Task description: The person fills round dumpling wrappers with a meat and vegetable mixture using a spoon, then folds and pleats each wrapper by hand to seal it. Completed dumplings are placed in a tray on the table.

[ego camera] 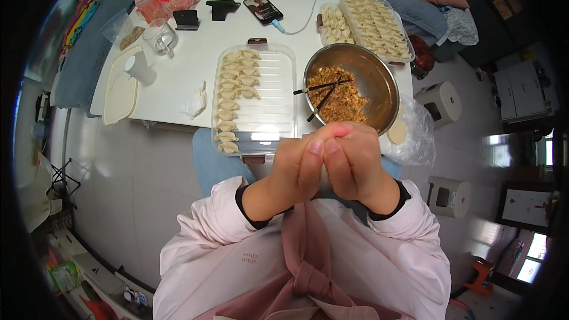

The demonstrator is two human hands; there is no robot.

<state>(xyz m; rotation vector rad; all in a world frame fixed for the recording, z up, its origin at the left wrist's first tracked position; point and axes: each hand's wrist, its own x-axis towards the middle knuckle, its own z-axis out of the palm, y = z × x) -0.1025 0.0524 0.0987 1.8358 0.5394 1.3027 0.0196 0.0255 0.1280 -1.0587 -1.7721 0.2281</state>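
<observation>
My left hand (293, 164) and my right hand (355, 160) are pressed together at the near edge of the table, thumbs side by side and fingers folded. A pale sliver of dough, apparently a dumpling (324, 172), shows below the thumbs; the rest is hidden by the hands. Just beyond them stands a steel mixing bowl (382, 84) with minced filling (333, 93) and black chopsticks (321, 106) resting in it. On the left, a clear plastic tray (275, 98) carries one long column and one shorter column of folded dumplings (229, 105). Round dough wrappers (397, 132) lie right of the bowl on a plastic bag (415, 138).
Filled dumpling containers (375, 24) sit at the back right. Along the back are a phone (263, 9) on a cable, black stands (186, 19) and bagged red food (153, 4). A glass mug (160, 38), paper cup (135, 66), cream lid (120, 93) and crumpled tissue (195, 102) occupy the left.
</observation>
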